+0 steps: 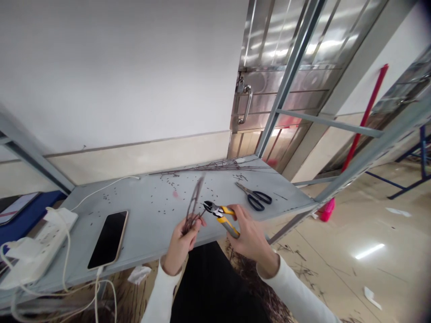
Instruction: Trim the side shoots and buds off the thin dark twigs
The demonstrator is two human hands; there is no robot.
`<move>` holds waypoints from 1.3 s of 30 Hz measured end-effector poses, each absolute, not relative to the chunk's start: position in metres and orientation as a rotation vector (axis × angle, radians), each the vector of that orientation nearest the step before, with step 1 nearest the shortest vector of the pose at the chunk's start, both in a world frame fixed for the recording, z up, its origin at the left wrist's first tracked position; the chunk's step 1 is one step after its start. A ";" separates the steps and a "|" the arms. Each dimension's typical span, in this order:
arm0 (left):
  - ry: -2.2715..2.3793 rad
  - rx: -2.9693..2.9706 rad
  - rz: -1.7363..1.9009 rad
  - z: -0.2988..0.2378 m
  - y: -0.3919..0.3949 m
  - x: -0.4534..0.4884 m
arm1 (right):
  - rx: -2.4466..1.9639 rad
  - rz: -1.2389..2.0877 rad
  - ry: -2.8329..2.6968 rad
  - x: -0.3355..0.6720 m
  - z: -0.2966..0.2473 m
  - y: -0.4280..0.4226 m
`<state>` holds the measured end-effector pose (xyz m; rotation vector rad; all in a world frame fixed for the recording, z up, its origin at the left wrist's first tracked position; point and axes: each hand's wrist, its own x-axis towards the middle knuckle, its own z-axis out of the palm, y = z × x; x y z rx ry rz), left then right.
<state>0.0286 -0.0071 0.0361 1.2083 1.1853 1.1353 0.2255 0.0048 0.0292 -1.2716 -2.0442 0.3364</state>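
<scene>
Thin dark twigs [194, 199] are pinched in my left hand [184, 240], their upper ends blurred. My right hand [251, 235] grips diagonal cutting pliers [220, 214] by their yellow and grey handles, which are spread apart. The black jaws of the pliers are close to the twigs, just above my left fingertips; whether they touch is unclear. Dark-handled scissors [257, 198] lie on the grey shelf [141, 233] beyond my right hand. Along the back of the shelf rests a bundle of long thin branches [215, 167].
A phone [108, 240] with a white cable lies at the left, beside a white power strip [40, 251]. Small dark clippings dot the shelf. Metal posts [292, 67] frame its right end. Twig scraps [245, 269] and paper litter the floor below.
</scene>
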 end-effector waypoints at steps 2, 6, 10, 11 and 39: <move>1.185 1.235 1.088 0.041 -0.010 0.026 | -1.300 0.050 -2.075 0.230 0.028 0.009; 1.104 1.252 1.016 0.047 -0.012 0.022 | -1.223 0.033 -2.159 0.238 0.028 0.014; 1.059 1.202 1.029 0.047 -0.010 0.022 | -1.170 0.085 -2.180 0.243 0.030 0.016; 1.048 1.192 1.027 0.046 -0.009 0.022 | -1.170 0.081 -2.187 0.244 0.031 0.017; 0.930 1.127 0.989 0.043 -0.009 0.023 | -1.068 0.060 -2.226 0.242 0.031 0.030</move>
